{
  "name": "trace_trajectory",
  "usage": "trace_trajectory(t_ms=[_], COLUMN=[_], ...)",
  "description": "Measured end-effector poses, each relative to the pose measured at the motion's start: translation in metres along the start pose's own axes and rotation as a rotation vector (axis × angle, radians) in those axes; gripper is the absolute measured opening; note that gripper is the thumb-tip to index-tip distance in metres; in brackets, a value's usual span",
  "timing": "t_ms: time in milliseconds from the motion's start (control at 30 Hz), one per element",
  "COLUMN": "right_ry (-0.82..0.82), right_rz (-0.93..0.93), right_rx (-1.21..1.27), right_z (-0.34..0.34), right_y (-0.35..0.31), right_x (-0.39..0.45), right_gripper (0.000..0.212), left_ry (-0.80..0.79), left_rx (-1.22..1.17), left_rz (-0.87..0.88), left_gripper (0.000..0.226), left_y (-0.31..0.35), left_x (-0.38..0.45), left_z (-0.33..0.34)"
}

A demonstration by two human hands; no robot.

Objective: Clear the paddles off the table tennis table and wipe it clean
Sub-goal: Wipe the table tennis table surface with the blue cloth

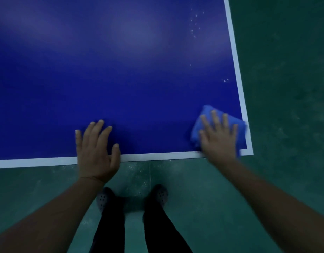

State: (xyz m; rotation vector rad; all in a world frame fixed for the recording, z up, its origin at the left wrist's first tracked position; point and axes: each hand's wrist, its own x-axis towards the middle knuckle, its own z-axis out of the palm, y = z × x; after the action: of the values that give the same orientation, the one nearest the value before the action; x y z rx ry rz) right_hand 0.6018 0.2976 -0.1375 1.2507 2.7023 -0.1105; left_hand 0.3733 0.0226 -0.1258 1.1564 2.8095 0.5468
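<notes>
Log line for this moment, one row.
step: wiping | right hand: flat on blue cloth, near right corner | left hand: flat on table | paddles: none visible

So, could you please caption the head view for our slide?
Right hand presses a blue cloth at the table corner; left hand rests flat.

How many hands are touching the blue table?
2. The left hand rests flat near the table's near edge; the right hand presses a blue cloth at the near right corner.
</notes>
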Motion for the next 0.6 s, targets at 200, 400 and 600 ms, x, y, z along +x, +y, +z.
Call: trace_trajectory(t_ms=[200,400,600], right_ry=[0.056,-0.011,0.054], right_rz=[0.449,-0.379,0.308], right_rx=[0.144,-0.007,0.103], right_z=[-0.007,0.007,-0.013], right_y=[0.010,-0.056,0.001], right_x=[0.020,-0.020,0.062], right_gripper=[0.055,0.055,0.055], left_ry=[-0.092,-0.110,-0.124], left_rx=[0.060,0.111,0.103], left_rz=[0.064,0.059,0.037], left_gripper=[0.060,0.061,0.060], left_y=[0.024,0.027,0.028], left_x=[0.011,0.010,0.010], left_z=[0.020,0.019,0.019])
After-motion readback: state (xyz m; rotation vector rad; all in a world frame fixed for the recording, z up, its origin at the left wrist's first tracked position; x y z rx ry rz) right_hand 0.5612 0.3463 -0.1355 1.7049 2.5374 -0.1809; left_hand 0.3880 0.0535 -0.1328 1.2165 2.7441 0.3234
